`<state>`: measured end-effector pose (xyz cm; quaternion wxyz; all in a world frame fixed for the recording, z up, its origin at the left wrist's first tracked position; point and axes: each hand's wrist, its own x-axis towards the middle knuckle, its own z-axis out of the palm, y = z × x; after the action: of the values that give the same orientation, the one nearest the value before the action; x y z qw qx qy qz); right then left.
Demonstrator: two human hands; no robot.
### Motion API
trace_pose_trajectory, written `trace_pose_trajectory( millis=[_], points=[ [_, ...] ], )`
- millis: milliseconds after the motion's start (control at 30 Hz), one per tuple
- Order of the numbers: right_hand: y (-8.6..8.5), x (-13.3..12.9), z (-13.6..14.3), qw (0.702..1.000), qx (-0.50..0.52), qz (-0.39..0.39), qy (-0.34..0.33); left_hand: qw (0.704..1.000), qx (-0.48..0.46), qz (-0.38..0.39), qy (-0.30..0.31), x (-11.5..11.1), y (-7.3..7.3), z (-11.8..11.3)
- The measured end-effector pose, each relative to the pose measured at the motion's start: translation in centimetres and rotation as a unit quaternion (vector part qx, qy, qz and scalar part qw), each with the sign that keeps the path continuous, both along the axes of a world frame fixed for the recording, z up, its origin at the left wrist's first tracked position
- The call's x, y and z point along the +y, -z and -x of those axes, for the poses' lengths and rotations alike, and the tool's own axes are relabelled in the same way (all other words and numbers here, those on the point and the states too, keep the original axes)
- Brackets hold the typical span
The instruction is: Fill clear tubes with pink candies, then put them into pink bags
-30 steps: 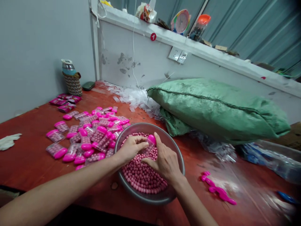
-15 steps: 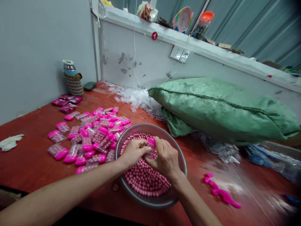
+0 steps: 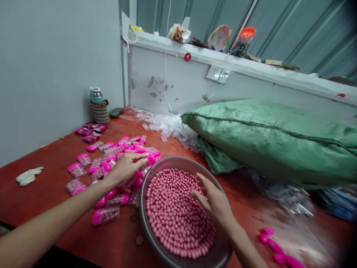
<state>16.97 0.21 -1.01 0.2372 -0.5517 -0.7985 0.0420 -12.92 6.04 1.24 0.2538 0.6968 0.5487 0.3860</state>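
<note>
A small clear container with a bright pink cap (image 3: 151, 159) is at the fingertips of my left hand (image 3: 126, 165), over the right side of a pile of similar bead-filled containers (image 3: 107, 171). It looks slightly blurred, held between thumb and fingers. My right hand (image 3: 213, 203) hovers over the grey metal bowl (image 3: 143, 212), thumb and fingers apart, with nothing in it. Many round pink beads (image 3: 178, 212) fill the bottom of the bowl. One filled container (image 3: 107, 215) lies apart at the near edge of the pile.
A large green sack (image 3: 259, 137) lies at the back right, beside scattered clear plastic pieces (image 3: 167, 126). Pink caps (image 3: 279, 249) lie at the right. A flask in a woven holder (image 3: 99, 111), pink packets (image 3: 90, 132) and a white glove-like item (image 3: 29, 175) are at the left.
My hands have separated. The left moved from above the bowl to the pile with the pink-capped container; the right opened and stayed over the beads. The camera view shifted slightly.
</note>
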Motion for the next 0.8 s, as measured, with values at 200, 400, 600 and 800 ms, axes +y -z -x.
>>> trace_pose_trajectory(
  millis=[200, 400, 600, 800],
  points=[
    [1.2, 0.2, 0.2, 0.998, 0.003, 0.053, -0.038, 0.982, 0.181, -0.044, -0.019, 9.0, 0.7, -2.3],
    [1.2, 0.2, -0.3, 0.994, 0.003, 0.095, -0.055, 0.954, 0.277, 0.093, -0.061, 21.5, 3.3, -8.0],
    [1.3, 1.0, -0.7, 0.990, 0.009, 0.124, -0.073, 0.929, 0.321, 0.161, -0.090, 27.5, 6.8, -11.8],
    [-0.2, 0.9, -0.4, 0.986, -0.023, 0.164, -0.034, 0.920, 0.363, 0.146, -0.009, 26.8, 5.7, -13.4]
  ],
)
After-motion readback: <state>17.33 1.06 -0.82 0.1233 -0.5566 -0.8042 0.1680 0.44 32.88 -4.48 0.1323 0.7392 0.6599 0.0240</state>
